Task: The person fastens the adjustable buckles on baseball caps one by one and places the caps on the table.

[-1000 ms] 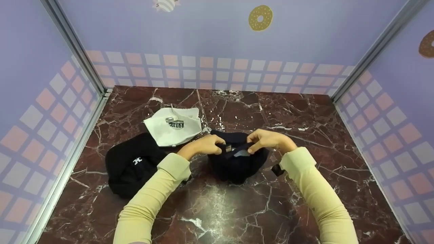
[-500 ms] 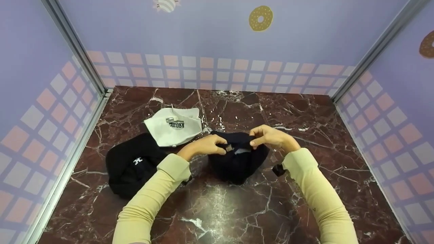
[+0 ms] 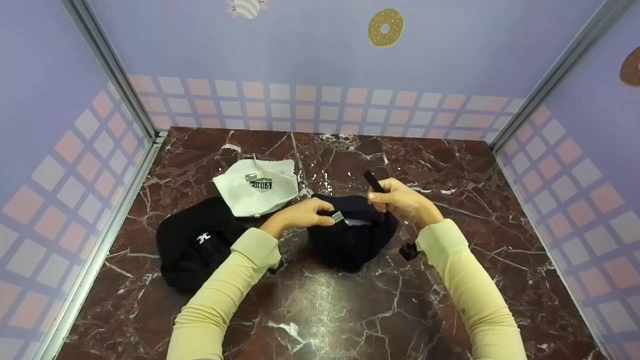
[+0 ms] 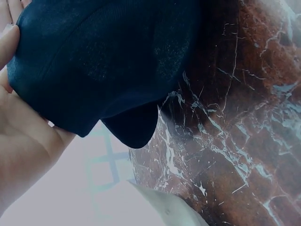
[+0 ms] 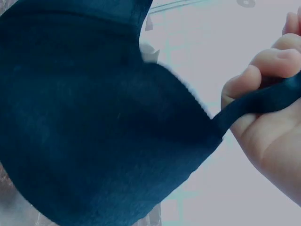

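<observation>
A dark navy baseball cap (image 3: 345, 250) sits on the marble surface between both hands, its back opening facing up. My left hand (image 3: 300, 215) pinches the cap's edge beside a small metal buckle (image 3: 338, 217). In the left wrist view, its fingers reach around the cap's edge (image 4: 70, 61). My right hand (image 3: 400, 200) holds the cap's strap (image 3: 374, 181), whose loose end points up past the fingers. Seen from the right wrist, the strap (image 5: 244, 106) runs from the cap's corner into the curled fingers (image 5: 247, 80).
Left of the cap lies a black cap (image 3: 190, 250) with a small white emblem. A white cap (image 3: 257, 192) with dark lettering is behind it. Patterned panels stand around the marble tabletop (image 3: 320, 320), with metal posts (image 3: 560, 65) at the corners.
The strap, earlier lying across the cap's opening toward the buckle, is now free of it, its end raised in the right hand. That hand moved slightly up and right; the left hand barely moved.
</observation>
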A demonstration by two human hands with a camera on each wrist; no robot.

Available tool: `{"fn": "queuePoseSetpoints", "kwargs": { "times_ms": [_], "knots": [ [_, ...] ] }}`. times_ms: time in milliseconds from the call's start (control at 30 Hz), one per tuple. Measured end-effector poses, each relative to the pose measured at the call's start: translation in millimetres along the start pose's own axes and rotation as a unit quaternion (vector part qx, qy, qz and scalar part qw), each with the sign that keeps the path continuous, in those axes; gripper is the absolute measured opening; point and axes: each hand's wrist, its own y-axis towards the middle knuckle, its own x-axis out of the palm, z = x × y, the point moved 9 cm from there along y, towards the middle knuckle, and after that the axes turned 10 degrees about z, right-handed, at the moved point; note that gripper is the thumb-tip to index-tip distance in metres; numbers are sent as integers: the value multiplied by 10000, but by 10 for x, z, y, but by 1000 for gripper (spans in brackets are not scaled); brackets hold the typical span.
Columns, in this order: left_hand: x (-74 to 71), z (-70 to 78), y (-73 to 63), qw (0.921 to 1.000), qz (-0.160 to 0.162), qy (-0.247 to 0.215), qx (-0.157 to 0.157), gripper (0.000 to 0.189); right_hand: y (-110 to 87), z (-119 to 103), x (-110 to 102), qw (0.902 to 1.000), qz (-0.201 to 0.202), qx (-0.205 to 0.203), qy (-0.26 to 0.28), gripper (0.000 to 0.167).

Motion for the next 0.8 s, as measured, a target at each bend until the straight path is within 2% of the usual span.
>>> {"fn": "queuePoseSetpoints", "kwargs": {
  "times_ms": [233, 367, 433, 500, 567, 667, 800],
  "knots": [
    [4, -5, 5, 9993, 55, -358, 27, 11, 40, -87, 34, 9981, 261, -297, 478, 25],
    [-8, 37, -12, 9989, 65, -456, 17, 15, 48, -124, 33, 9962, 556, -414, 529, 23],
    [-38, 134, -52, 9989, 50, -461, 13, 16, 53, -119, 21, 9956, 734, -358, 470, 20],
    [-40, 133, -50, 9990, 63, -449, -16, 16, 59, -104, 13, 9953, 875, -259, 328, 21],
    [-40, 126, -47, 9990, 75, -450, -34, 17, 66, -86, 19, 9953, 945, -159, 145, 24],
    [-2, -4, 8, 9990, 113, -429, -34, 17, 77, -69, 52, 9957, 907, -92, -143, 27],
    [10, 1, 21, 9991, 83, -411, 46, 17, 91, -36, 104, 9958, 785, -34, -473, 24]
  ]
}}
